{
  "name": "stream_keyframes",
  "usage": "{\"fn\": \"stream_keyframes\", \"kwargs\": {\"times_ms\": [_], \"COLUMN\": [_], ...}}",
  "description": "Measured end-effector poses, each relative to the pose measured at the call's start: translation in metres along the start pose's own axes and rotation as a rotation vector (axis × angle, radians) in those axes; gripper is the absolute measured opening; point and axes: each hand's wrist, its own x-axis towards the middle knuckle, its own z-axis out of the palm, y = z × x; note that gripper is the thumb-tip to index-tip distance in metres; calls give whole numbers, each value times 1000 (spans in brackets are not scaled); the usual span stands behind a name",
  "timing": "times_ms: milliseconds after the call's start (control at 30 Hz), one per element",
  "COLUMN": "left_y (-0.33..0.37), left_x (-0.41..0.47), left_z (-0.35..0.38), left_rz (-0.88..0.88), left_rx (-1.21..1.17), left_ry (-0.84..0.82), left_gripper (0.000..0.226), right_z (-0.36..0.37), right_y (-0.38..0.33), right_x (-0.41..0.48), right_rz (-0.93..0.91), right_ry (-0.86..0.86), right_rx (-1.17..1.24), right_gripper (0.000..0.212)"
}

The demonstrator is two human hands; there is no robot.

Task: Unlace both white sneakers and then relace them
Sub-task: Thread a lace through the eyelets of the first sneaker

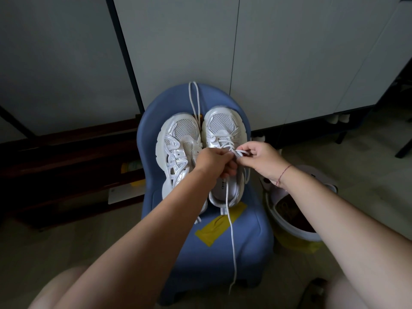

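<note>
White sneakers are the job, and the nearest trace of them is a lace [231,241] whose free end trails over the front of a blue chair [249,253], crossing a patch of yellow tape [219,224]. To the right of the chair stands a white bucket [289,226].

Farther up, both forearms reach in and meet over the sneaker on the right of the view [223,128]. The left hand [211,162] has its fingers curled and appears closed on the lace at the shoe's throat, though its back hides exactly what the fingers clasp. The right hand [260,161], with a red thread [283,173] on its wrist, pinches a loop of the same lace between thumb and fingertips. This shoe shows crossings only toward the toe.

Just beside it, touching along the sole, the other sneaker [178,141] looks bare of lacing. A second lace [193,97] runs from between the toes up the chair's back, with grey cabinet panels [178,41] behind.

My reading: one shoe is stripped and work is on the second. Whether this row is going in or coming out cannot be told. Next, the pinched loop needs drawing clear through its eyelet, with the left hand steadying the shoe.
</note>
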Motion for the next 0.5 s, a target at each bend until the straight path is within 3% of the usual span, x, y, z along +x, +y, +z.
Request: {"fn": "stream_keyframes", "kwargs": {"times_ms": [100, 233, 300, 433, 500], "left_y": [-4, 0, 2, -8, -18], "left_x": [-1, -6, -15, -37, -41], "left_z": [2, -5, -13, -28, -35], "left_rz": [16, 4, -33, -205, -244], "left_rx": [19, 72, 162, 460, 489], "left_ry": [52, -13, -129, -523, -585], "left_gripper": [27, 25, 24, 20, 16], "right_z": [0, 3, 4, 1, 0], "right_y": [-1, 2, 2, -3, -5], "right_x": [-2, -1, -1, -2, -3], "right_rz": [-10, 74, 133, 173, 188], "right_ry": [56, 288, 290, 157, 125], "right_rx": [-3, -79, 4, 202, 260], "right_gripper": [19, 42, 43, 29, 26]}}
